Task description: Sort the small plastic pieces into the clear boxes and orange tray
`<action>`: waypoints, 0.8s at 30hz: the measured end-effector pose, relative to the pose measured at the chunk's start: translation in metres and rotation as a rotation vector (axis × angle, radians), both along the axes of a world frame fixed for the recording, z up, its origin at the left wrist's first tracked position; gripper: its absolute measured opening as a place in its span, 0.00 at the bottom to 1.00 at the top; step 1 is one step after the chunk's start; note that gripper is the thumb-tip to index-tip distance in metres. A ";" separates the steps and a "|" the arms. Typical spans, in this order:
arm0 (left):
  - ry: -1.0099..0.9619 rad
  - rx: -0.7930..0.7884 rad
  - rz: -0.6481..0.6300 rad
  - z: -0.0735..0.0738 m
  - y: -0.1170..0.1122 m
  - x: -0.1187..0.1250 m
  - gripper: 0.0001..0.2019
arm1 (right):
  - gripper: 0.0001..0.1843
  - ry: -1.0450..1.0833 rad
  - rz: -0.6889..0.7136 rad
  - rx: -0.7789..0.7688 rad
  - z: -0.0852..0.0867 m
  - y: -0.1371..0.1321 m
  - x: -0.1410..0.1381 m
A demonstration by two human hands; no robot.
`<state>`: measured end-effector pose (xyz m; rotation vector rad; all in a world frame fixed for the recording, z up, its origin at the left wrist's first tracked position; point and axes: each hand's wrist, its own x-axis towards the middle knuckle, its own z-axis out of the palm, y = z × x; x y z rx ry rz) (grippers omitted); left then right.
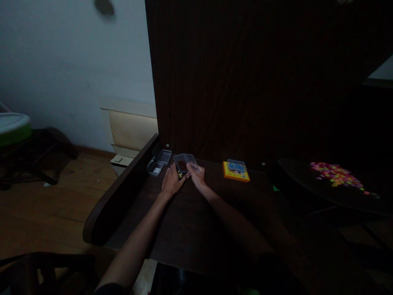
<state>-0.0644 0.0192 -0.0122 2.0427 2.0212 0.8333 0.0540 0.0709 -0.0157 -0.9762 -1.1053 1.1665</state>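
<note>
My left hand (172,180) lies flat on the dark wooden surface with its fingers stretched out. A few small yellow pieces (180,175) lie beside its thumb, between the two hands. My right hand (196,174) has its fingers closed on the near edge of a clear plastic box (190,158) whose two flat halves appear spread apart; the hand covers part of it. To the left of my left hand stands another clear box (155,169) with its lid (164,157) folded back and something white inside.
A yellow box (236,174) with a clear, blue-filled case (236,164) on top sits to the right. Many pink and yellow pieces (336,174) are heaped on a dark round seat or stand. A raised wooden side (119,192) borders the left, and a tall dark panel (233,82) the back.
</note>
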 end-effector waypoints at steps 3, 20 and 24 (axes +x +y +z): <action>0.014 0.007 0.002 0.001 0.001 0.000 0.35 | 0.25 -0.022 0.005 0.050 0.002 -0.006 -0.002; -0.014 -0.022 0.042 0.004 -0.002 0.000 0.28 | 0.22 -0.097 0.033 0.148 0.007 -0.022 -0.004; -0.040 -0.041 0.062 0.004 -0.003 0.000 0.28 | 0.22 -0.107 0.061 0.141 0.007 -0.026 -0.004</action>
